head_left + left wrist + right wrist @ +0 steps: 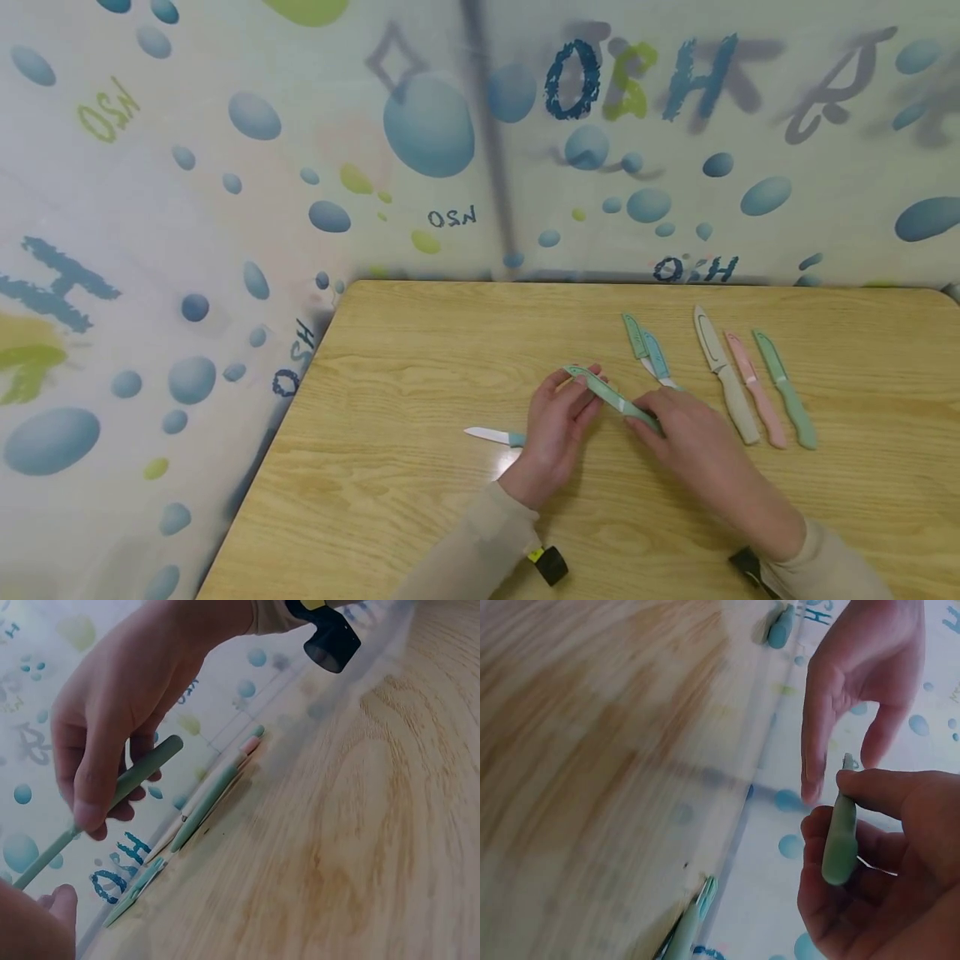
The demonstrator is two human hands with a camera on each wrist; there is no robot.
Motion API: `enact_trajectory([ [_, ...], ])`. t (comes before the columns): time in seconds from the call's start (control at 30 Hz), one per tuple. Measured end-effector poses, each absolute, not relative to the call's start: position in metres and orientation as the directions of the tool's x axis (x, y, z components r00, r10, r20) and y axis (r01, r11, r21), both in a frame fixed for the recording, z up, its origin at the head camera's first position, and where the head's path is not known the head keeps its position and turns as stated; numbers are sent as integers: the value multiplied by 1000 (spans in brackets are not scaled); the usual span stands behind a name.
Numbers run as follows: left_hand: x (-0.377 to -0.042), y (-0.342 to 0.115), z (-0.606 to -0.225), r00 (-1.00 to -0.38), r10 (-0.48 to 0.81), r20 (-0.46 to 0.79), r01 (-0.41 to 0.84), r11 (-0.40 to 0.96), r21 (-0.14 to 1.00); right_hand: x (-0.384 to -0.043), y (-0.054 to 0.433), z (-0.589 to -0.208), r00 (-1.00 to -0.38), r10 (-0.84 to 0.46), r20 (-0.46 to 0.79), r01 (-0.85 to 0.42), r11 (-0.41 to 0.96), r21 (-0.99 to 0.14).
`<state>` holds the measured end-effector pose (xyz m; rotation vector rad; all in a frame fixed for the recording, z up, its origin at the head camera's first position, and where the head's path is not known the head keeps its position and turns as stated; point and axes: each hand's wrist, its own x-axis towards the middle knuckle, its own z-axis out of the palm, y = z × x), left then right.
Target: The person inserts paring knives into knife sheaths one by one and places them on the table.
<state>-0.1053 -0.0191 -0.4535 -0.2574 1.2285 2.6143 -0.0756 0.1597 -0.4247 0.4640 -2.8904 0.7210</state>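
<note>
In the head view my right hand [693, 429] grips the handle of a light green sheathed knife [606, 393], held above the table. The right wrist view shows the thumb and curled fingers around that handle [841, 851]. My left hand [558, 421] is at the sheathed end, palm turned up, the sheath crossing over its fingers in the head view. Seen from the right wrist, the left hand's fingers [817, 735] are straight, with the thumb apart and the knife tip between them. Beside the left wrist lies a small knife with a white blade [486, 434] and blue handle, partly hidden.
Past the right hand lie a green sheath [634, 335] and a blue sheath [656, 353] with white blade parts showing. Farther right, a beige knife [737, 400], a pink knife [757, 396] and another green knife [789, 400] lie side by side. A patterned curtain [420, 208] borders the wooden table [390, 350].
</note>
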Motion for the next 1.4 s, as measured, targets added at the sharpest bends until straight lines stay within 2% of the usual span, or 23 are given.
enact_trajectory([
  [0.23, -109, -27, -453, -950, 86, -299, -283, -643, 711, -73, 178, -428, -950, -240, 202, -306, 847, -435],
  [0.67, -113, -49, -455, -949, 61, -308, -281, -605, 745, -74, 217, -430, -957, -199, 211, -270, 873, -405],
  [1.03, -116, -61, -452, -948, -12, -319, -239, -637, 733, -83, 271, -422, -992, -119, 40, -125, 921, -370],
  [1.4, -117, -70, -449, -946, -50, -322, -215, -645, 733, -97, 319, -428, -994, -40, -98, -6, 947, -321],
])
